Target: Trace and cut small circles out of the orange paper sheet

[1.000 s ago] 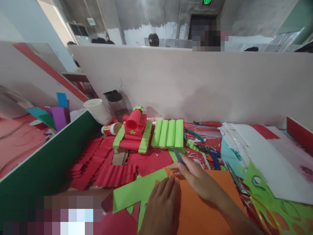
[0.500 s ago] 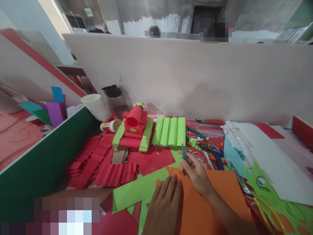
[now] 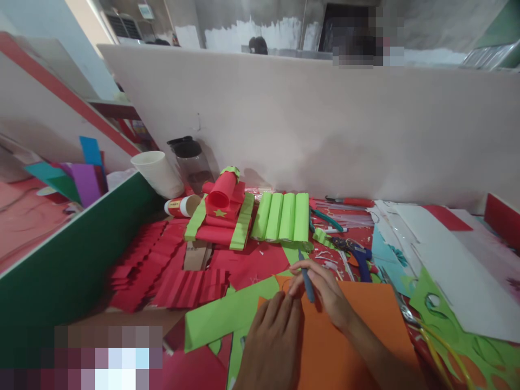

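Observation:
My left hand lies flat with fingers stretched on the left part of an orange sheet of paper. In my right hand is a slim blue-grey pen, tilted, with its upper end pointing away from me. The right fingertips are down close to the left fingertips, at the sheet's upper left corner. Part of a drawn curve shows there; the rest is hidden by my fingers. Light green paper strips lie under and beside my left hand.
Beyond stand a red and green paper model and green paper rolls. Pleated red paper lies left. A blue glue gun, scissors and cut green paper are right. A white cup stands near the green divider.
My right hand has turned and lowered, its fingers reaching toward the left fingertips and covering most of the drawn circle. The pen has shifted down slightly with it. My left hand stays put.

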A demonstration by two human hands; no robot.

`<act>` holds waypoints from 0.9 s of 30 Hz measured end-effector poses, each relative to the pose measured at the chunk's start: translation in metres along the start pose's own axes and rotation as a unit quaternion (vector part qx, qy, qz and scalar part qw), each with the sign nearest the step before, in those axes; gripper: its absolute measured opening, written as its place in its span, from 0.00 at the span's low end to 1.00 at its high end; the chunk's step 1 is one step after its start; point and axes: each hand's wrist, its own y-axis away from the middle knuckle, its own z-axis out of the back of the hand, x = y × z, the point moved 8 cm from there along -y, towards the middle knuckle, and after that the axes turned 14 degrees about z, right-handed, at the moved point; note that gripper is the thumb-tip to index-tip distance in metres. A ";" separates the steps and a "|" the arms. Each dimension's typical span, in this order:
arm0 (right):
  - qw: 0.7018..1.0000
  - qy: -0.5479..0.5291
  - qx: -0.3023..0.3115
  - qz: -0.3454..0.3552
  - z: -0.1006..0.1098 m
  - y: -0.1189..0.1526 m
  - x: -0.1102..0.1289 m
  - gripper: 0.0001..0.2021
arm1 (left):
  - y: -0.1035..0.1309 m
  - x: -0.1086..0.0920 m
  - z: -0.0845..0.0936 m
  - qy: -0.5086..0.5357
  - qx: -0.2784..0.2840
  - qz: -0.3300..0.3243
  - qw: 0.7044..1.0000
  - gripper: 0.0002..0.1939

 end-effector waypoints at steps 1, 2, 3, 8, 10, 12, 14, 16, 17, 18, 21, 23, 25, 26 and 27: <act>1.000 0.005 0.002 0.002 0.002 0.002 0.001 0.15 | 0.000 0.000 0.001 0.000 0.004 0.001 1.000 0.27; 1.000 0.021 0.002 0.003 0.005 0.003 0.002 0.14 | 0.001 0.000 0.002 0.000 0.005 0.002 1.000 0.27; 0.999 0.052 0.003 0.002 0.008 0.004 0.003 0.13 | 0.001 0.000 0.003 0.000 0.005 0.002 1.000 0.27; 0.934 0.351 0.069 0.014 0.016 0.003 0.017 0.13 | 0.001 0.001 0.003 0.009 -0.009 0.004 1.000 0.27; 0.899 0.426 0.104 0.021 0.013 0.001 0.021 0.11 | 0.000 0.002 0.003 0.013 -0.018 0.006 1.000 0.27; 0.883 0.453 0.124 0.015 0.010 0.000 0.022 0.07 | 0.000 0.001 0.003 0.014 -0.028 0.007 0.999 0.28; 0.881 0.453 0.135 -0.001 0.008 0.000 0.021 0.06 | 0.000 0.001 0.005 0.011 -0.033 0.010 0.999 0.28; 0.877 0.454 0.159 -0.004 0.005 0.002 0.023 0.06 | 0.001 0.001 0.006 0.008 -0.034 0.009 0.999 0.27; 0.870 0.458 0.184 0.006 0.001 0.003 0.026 0.06 | 0.001 0.001 0.006 0.006 -0.033 0.006 0.999 0.27; 0.859 0.464 0.216 0.024 -0.003 0.005 0.029 0.07 | 0.001 0.001 0.005 0.004 -0.033 0.003 0.999 0.27; 0.821 0.471 0.315 0.073 -0.015 0.016 0.040 0.08 | 0.003 0.002 0.003 -0.001 -0.036 -0.009 0.999 0.26; 0.798 0.490 0.341 0.085 -0.015 0.022 0.043 0.08 | 0.004 0.002 0.002 -0.004 -0.040 -0.014 0.999 0.26; 0.780 0.517 0.339 0.101 -0.014 0.024 0.045 0.07 | 0.005 0.002 0.001 -0.005 -0.042 -0.016 0.999 0.25; 0.773 0.529 0.333 0.110 -0.013 0.024 0.045 0.08 | 0.005 0.002 0.001 -0.006 -0.039 -0.015 0.999 0.25; 0.768 0.538 0.327 0.119 -0.012 0.024 0.044 0.10 | 0.004 0.002 0.002 -0.007 -0.036 -0.014 0.999 0.25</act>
